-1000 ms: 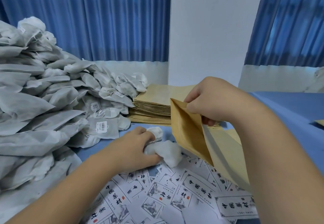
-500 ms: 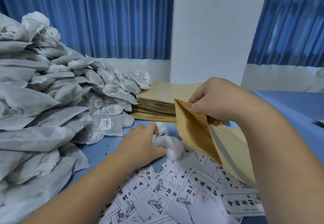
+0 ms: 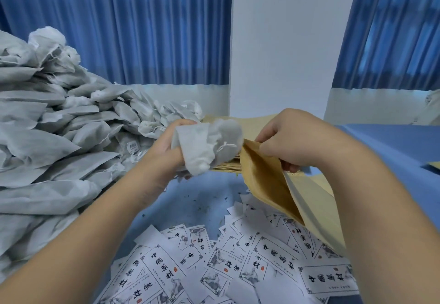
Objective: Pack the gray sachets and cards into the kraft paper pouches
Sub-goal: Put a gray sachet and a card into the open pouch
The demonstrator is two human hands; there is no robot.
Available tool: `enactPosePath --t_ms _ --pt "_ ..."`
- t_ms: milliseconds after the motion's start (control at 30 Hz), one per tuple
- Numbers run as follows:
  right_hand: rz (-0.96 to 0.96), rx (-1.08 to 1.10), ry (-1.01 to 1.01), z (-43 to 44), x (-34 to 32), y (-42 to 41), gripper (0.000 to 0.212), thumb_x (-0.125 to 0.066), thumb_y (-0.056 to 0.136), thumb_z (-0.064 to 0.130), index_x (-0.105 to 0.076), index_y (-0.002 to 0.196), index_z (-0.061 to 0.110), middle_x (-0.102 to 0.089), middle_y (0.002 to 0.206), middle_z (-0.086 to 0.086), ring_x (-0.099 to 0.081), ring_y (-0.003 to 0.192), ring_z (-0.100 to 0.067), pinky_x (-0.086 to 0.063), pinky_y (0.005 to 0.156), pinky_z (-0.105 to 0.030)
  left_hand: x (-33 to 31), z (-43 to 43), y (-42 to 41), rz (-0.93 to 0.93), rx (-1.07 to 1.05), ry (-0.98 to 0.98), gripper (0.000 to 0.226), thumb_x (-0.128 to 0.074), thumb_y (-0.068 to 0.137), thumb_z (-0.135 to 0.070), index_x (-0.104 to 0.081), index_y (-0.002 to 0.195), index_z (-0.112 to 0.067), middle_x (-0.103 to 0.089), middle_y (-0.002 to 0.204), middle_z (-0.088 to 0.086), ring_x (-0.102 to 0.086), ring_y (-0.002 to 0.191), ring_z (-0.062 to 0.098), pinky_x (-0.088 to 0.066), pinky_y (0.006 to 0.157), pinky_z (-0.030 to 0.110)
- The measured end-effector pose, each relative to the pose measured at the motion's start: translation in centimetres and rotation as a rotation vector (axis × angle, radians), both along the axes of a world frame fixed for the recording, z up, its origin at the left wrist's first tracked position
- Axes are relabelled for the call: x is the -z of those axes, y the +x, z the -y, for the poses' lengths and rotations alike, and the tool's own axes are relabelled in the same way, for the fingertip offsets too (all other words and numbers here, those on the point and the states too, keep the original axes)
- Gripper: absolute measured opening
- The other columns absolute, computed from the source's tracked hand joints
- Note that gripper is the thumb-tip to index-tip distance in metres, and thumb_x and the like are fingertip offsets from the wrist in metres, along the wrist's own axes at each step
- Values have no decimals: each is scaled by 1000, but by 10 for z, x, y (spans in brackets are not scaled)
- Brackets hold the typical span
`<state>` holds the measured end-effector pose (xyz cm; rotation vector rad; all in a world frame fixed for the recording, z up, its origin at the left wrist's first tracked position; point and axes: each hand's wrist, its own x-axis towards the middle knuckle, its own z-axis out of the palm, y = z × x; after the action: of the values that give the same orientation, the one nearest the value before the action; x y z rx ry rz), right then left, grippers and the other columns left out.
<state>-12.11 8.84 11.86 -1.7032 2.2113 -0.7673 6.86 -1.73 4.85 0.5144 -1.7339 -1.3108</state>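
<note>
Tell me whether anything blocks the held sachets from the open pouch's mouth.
Nothing visible does. The sachets gripped by the left hand sit right beside the mouth of the kraft pouch, which the right hand holds open.

Sachets [image 3: 204, 147]: grey matt nonwoven cloth, crumpled. Pouch [image 3: 264, 180]: matt kraft paper. Cards [image 3: 273, 253]: smooth white printed paper. Tablecloth [image 3: 392, 146]: blue matt cloth.

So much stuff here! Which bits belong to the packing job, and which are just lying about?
In the job: left hand gripping gray sachets; right hand holding a kraft pouch open; sachet heap; printed cards; pouch stack.
Lying about: blue curtains; white pillar; dark crumbs on the tablecloth.
</note>
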Motion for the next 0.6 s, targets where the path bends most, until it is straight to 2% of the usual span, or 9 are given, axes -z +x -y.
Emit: enactPosePath --t_ms 67,100,167,200,233,300,367,467,600 --pt "-6 -2 -2 0 0 0 21 -52 77 4 -73 81 4 -50 39 -3 -42 30 -16 -36 36 -15 -7 -6 -1 57 75 11 26 -60 62 -15 -55 87 -14 -66 63 -3 -58 54 19 -46 46 26" --pt "-13 -4 -2 -1 0 -1 21 -52 77 4 -72 81 3 -51 39 -4 -43 30 -16 -36 36 -16 -7 -9 -1 110 159 -43 30 -65 60 -18 -57 89 -13 -64 70 8 -55 60 25 -48 51 31" --pt "-22 -4 2 -2 -1 -2 24 -51 77 3 -75 82 8 -55 42 -6 -45 32 -16 -38 36 -16 -8 -18 -1 207 276 -108 35 -70 62 -24 -61 95 -19 -57 88 26 -51 78 26 -49 68 46" --pt "-19 -1 6 -2 -1 -2 27 -51 76 2 -75 83 9 -57 44 -7 -47 33 -17 -40 37 -17 -8 -22 -1 258 274 -121 35 -70 63 -27 -62 97 -23 -57 94 26 -51 81 24 -47 70 45" --pt "-16 1 11 -2 -1 -3 28 -50 76 1 -76 84 9 -58 45 -7 -48 33 -17 -42 38 -17 -8 -25 -2 312 247 -137 36 -70 62 -31 -62 97 -28 -59 93 19 -51 78 20 -45 67 37" --pt "-17 2 18 -2 -2 -3 30 -48 77 1 -76 85 9 -59 46 -7 -49 35 -17 -46 40 -18 -9 -32 -5 398 172 -158 37 -68 59 -37 -61 94 -34 -60 76 -4 -48 63 10 -41 53 22" --pt "-16 -2 19 -1 -2 -1 30 -48 79 3 -76 84 12 -62 52 -8 -53 38 -17 -49 43 -20 -11 -39 -10 473 82 -195 32 -68 62 -36 -58 91 -36 -59 68 -15 -47 54 3 -39 49 17" --pt "-8 -45 27 -3 -3 5 28 -50 80 5 -76 83 16 -67 58 -9 -57 43 -16 -50 44 -20 -14 -47 -17 587 -145 -296 27 -66 64 -43 -55 87 -36 -64 79 -11 -53 63 4 -44 57 25" --pt "-19 -113 6 -7 -6 15 28 -49 79 6 -76 85 13 -70 64 -12 -60 47 -17 -53 45 -22 -14 -63 -34 927 -564 -634 37 -58 76 -58 -43 95 -30 -46 96 -11 -53 78 14 -38 59 30"
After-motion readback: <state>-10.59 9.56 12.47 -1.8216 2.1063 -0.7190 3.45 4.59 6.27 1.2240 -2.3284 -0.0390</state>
